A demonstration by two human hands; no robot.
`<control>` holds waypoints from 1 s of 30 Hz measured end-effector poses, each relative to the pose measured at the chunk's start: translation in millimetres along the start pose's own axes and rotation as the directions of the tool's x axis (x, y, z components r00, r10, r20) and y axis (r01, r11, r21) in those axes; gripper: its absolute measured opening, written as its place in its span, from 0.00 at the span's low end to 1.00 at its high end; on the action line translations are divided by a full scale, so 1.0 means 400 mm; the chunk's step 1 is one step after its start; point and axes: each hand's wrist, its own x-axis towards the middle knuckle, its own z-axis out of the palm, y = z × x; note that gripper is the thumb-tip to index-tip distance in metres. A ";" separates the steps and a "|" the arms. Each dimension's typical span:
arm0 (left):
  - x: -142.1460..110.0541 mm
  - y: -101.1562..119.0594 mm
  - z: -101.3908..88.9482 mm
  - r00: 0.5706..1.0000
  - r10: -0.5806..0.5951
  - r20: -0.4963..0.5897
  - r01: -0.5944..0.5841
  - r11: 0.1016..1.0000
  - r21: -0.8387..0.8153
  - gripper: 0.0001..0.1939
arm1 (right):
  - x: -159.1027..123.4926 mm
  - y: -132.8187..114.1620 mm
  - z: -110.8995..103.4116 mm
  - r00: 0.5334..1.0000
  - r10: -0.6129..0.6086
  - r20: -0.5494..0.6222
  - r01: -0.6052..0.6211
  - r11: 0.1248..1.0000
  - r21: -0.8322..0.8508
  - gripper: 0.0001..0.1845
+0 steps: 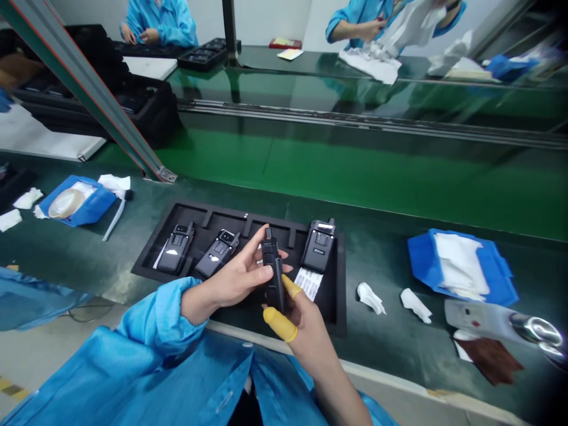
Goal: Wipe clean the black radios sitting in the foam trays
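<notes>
A black handheld radio (273, 266) is held edge-on above a black foam tray (341, 296). My left hand (242, 272) grips its upper part, thumb on the near side and fingers behind. Lower down, my right hand (302, 322), with yellow finger cots on thumb and forefinger, closes around the bottom end. Two similar radios lie in the tray's left part, a left one (176, 248) and a middle one (217, 253). Another radio (318, 245) rests at the tray's right, above a white label sheet (309, 283) printed with codes.
Blue bins with white wipes stand on the right (461, 266) and left (77, 200). Crumpled wipes (370, 297), a metal-topped bottle (501, 322) and a brown cloth (492, 358) lie to the right. A slanted metal post (97, 100) rises at left. Two co-workers sit across the green conveyor (310, 154).
</notes>
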 end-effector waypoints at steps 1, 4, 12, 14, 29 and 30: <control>0.000 0.000 0.000 1.000 0.000 0.004 0.000 1.000 0.005 0.47 | 0.001 0.000 0.000 1.000 0.023 0.008 -0.023 0.999 0.026 0.31; 0.000 -0.001 -0.001 1.000 0.009 0.022 -0.010 0.999 0.036 0.46 | 0.004 0.000 0.000 0.998 0.064 0.008 -0.064 0.996 0.062 0.32; -0.008 0.006 0.010 0.993 0.031 0.116 -0.047 0.988 0.145 0.46 | -0.003 -0.005 0.001 0.995 0.082 -0.051 -0.073 0.984 0.163 0.29; -0.015 0.011 0.019 0.991 0.029 0.130 -0.051 0.985 0.166 0.46 | -0.010 -0.009 0.004 0.995 0.047 -0.085 -0.033 0.987 0.159 0.28; 0.021 -0.017 0.006 0.986 0.135 -0.094 -0.135 0.991 0.003 0.46 | 0.043 0.004 -0.021 0.995 0.042 -0.095 -0.028 0.989 0.147 0.40; 0.019 -0.015 0.009 0.985 0.138 -0.105 -0.141 0.990 -0.019 0.45 | 0.041 0.000 -0.026 0.994 0.033 -0.105 -0.019 0.991 0.133 0.41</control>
